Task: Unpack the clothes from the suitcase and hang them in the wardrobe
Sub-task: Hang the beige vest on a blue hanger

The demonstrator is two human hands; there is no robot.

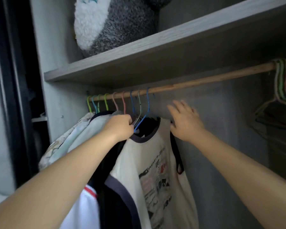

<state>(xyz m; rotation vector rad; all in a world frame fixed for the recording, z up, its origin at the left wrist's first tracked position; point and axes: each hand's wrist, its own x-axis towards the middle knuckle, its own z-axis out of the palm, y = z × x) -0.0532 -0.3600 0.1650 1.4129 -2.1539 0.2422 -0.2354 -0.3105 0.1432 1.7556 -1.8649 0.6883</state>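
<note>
Presently, left hand (pixel 120 126) fingers grasp the blue hanger (pixel 143 119) carrying a printed T-shirt (pixel 153 176) on the rail (pixel 205 80); at three o'clock, right hand (pixel 186 121) fingers released.

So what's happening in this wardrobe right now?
A person is hanging clothes on the wooden rail. Their left hand grips the blue hanger at the collar of a cream printed T-shirt, whose hook is over the rail. Their right hand is open, fingers spread, at the shirt's shoulder. More garments hang bunched to the left, spare empty hangers sit at the far right, and a grey and white plush toy rests on the shelf above.
</note>
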